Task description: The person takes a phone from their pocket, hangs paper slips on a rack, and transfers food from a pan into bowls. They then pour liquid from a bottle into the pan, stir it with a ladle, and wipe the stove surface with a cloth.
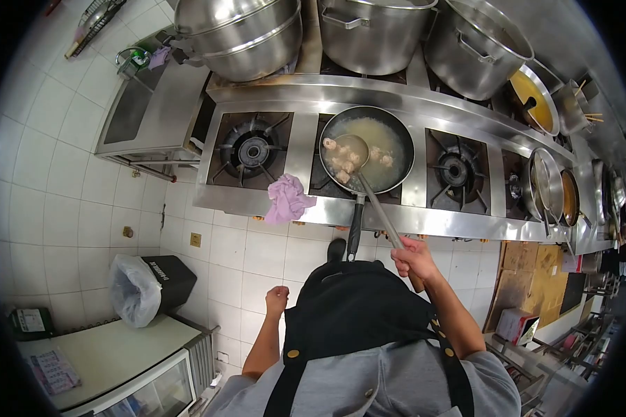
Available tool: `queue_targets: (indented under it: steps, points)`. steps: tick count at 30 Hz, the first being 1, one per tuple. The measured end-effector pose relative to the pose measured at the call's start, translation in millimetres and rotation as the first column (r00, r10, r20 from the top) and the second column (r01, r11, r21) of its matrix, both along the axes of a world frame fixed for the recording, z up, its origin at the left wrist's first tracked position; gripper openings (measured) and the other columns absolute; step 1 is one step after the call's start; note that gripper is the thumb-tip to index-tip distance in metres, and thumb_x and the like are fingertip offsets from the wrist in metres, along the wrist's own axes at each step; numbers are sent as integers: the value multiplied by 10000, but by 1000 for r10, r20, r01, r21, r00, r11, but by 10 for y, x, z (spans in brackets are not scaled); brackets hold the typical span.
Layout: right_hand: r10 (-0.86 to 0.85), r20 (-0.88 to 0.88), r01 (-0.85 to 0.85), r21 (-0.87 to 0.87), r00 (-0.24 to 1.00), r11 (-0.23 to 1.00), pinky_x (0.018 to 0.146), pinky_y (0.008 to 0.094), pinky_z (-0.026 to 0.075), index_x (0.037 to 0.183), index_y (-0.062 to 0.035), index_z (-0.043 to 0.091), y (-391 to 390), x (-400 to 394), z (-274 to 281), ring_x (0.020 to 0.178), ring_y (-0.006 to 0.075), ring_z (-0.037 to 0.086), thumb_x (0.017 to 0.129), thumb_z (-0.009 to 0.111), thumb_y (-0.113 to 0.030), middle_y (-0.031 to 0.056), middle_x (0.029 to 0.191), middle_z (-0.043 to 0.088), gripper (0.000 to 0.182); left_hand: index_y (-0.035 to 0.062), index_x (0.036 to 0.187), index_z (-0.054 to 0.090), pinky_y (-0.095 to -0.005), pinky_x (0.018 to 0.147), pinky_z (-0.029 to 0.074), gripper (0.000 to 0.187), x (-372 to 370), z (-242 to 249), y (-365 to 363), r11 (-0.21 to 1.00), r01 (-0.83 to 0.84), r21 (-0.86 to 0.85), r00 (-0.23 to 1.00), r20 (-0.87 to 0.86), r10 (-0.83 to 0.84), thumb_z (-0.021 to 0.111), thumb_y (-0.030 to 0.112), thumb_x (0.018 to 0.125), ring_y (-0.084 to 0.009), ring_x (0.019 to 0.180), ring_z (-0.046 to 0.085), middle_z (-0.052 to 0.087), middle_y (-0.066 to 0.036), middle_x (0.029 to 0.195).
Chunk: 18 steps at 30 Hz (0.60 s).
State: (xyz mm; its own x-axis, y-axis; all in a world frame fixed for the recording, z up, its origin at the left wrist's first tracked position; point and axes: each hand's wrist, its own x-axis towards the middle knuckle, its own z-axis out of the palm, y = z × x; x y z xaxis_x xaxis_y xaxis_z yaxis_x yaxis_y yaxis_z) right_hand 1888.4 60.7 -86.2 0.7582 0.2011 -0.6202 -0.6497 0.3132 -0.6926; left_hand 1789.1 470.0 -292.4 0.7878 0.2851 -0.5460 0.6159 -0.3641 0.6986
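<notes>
Right hand [414,258] fist-grips ladle [368,187], handle slanting up-left w/ bowl in pan [396,142]; left hand [277,300] curled, empty.

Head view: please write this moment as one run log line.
right hand: grips ladle holding food pieces over pan | left hand: closed, empty | pink cloth: on stove edge

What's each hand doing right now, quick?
Left hand: closed in a loose fist, holding nothing, hanging free.
Right hand: shut on the ladle handle, bowl over the pan.
</notes>
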Motion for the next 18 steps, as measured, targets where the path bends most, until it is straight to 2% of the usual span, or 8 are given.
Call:
queue_targets:
  steps: [1,4,7,8,10,14,17,18]
  points:
    - [3,3,-3,-2,1000,1000,399,246,378,1113,16,544,5,-7,-1,447,70,418,860,597,-2,-9,631,459,259,-6,854,682,-271,551,491,184,-54,-3,31,1000,2,2,1000,0,-2,618,167,853,-127,582,598,648,-60,687]
    - [-21,17,21,0,1000,1000,404,246,381,1137,24,535,41,-30,-39,453,72,423,862,596,3,-5,632,466,282,20,809,679,-268,437,455,164,-118,74,127,998,-71,-1,982,-177,69,594,159,826,-122,564,600,652,-59,694]
    - [-40,41,39,6,998,999,410,248,383,1175,29,521,113,-8,-43,459,74,427,865,595,5,-5,625,467,319,20,846,677,-270,424,458,173,-74,85,196,996,-91,17,971,-221,92,598,174,831,-130,578,611,655,-56,712]
    - [-44,42,44,9,998,999,410,248,383,1175,29,521,119,-8,-52,459,74,427,865,595,5,-5,625,467,319,20,846,677,-270,424,458,173,-53,55,218,996,-87,20,971,-220,89,598,174,831,-130,578,611,655,-56,712]
    - [-18,22,18,1,1000,1000,413,246,381,1203,36,513,128,-5,-69,456,77,428,868,592,4,-8,618,470,345,22,899,670,-270,430,467,185,-28,-166,299,985,-149,-82,974,-186,132,597,182,841,-139,600,622,666,-59,763]
    - [-16,22,16,6,1000,1000,416,247,380,1262,16,503,126,-121,-12,454,80,427,865,591,10,-15,610,467,407,34,946,657,-265,444,470,194,132,-145,249,982,-124,-141,985,-137,105,598,198,861,-139,634,631,667,-59,812]
    - [18,59,-14,-65,998,998,423,244,383,1326,-11,484,112,-232,61,463,76,435,855,596,21,-19,616,467,485,38,953,657,-263,442,464,191,231,-89,175,982,-132,-136,974,-202,103,591,196,867,-136,641,631,663,-55,805]
    - [81,73,-68,-171,994,983,431,240,384,1336,-26,486,96,-272,82,474,71,440,850,598,28,-21,621,467,502,38,953,657,-263,442,464,191,240,-76,163,982,-129,-135,974,-204,100,591,196,867,-136,641,631,663,-55,805]
